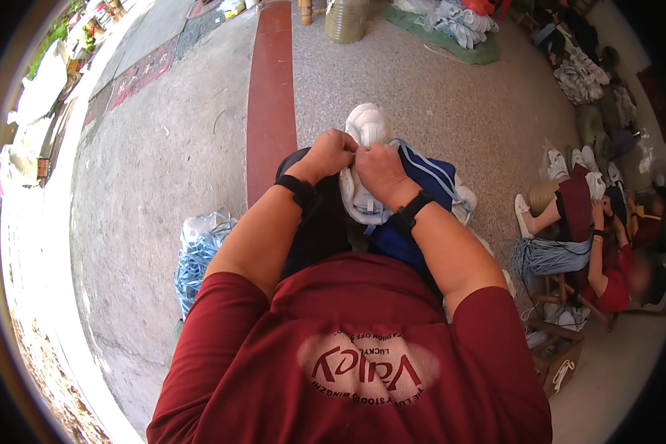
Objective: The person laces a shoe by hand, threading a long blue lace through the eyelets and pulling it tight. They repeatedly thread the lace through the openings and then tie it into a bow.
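Observation:
A white sneaker point(368, 124) lies on my lap, its toe pointing away from me. My left hand point(331, 155) comes to its left side, fingertips pinched together. My right hand point(381, 170) is closed over the middle of the shoe, and its fingertips nearly meet those of the left. What the fingers pinch is too small to make out. The shoe's opening point(364, 203), with a pale lining, shows below the hands. Light blue cord point(433, 166) curves over blue cloth point(422, 189) on my right thigh.
A bundle of light blue laces point(203, 255) is at my left. On the right, a seated person point(607, 274) handles a white shoe beside another lace bundle point(551, 255). White shoes point(462, 26) lie heaped on a green cloth ahead, near a round container point(345, 21).

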Demonstrator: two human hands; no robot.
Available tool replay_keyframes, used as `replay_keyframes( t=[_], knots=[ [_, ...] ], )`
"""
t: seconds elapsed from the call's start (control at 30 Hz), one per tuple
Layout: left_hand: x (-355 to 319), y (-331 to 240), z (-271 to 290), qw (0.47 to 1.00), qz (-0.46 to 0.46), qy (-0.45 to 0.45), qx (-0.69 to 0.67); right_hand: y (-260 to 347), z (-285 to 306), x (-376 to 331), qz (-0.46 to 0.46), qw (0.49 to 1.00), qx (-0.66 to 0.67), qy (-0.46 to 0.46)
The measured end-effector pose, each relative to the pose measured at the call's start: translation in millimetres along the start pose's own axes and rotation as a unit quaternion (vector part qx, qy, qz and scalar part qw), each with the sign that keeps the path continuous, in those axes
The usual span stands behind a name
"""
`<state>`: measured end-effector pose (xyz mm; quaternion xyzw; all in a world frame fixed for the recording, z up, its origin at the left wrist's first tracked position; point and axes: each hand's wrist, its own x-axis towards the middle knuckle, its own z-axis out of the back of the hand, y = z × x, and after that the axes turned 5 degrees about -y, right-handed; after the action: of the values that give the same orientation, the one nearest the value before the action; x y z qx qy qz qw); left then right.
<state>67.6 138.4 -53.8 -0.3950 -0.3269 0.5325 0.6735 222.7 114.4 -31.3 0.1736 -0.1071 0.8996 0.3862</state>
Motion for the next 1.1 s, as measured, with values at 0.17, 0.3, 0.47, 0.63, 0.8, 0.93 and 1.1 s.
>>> replay_keyframes(
  t=[0.17, 0.3, 0.47, 0.63, 0.8, 0.93, 1.1],
  knots=[
    [-5, 0, -1, 0.999, 0.021, -0.021, -0.018, 10, 32, -10, -0.091, 0.975, 0.151, 0.133],
    [-9, -8, 1, 0.998, 0.003, -0.061, 0.008, 18, 123, -39, -0.104, 0.603, 0.693, 0.382],
    [-34, -39, -2, 0.985, -0.060, -0.090, 0.132, -7, 177, -48, -0.219, 0.632, 0.735, 0.112],
    [-71, -55, -24, 0.850, -0.447, 0.059, 0.273, -29, 136, -49, -0.236, 0.628, 0.727, -0.149],
    [-65, -55, -47, 0.837, -0.423, 0.080, 0.336, -22, 120, -44, -0.213, 0.476, 0.838, -0.159],
    [-69, -65, -42, 0.855, -0.461, 0.086, 0.221, -11, 114, -49, -0.252, 0.433, 0.847, -0.180],
    [-113, -106, -36, 0.879, -0.447, 0.167, 0.005, -1, 97, -61, -0.326, 0.396, 0.838, -0.188]
  ],
)
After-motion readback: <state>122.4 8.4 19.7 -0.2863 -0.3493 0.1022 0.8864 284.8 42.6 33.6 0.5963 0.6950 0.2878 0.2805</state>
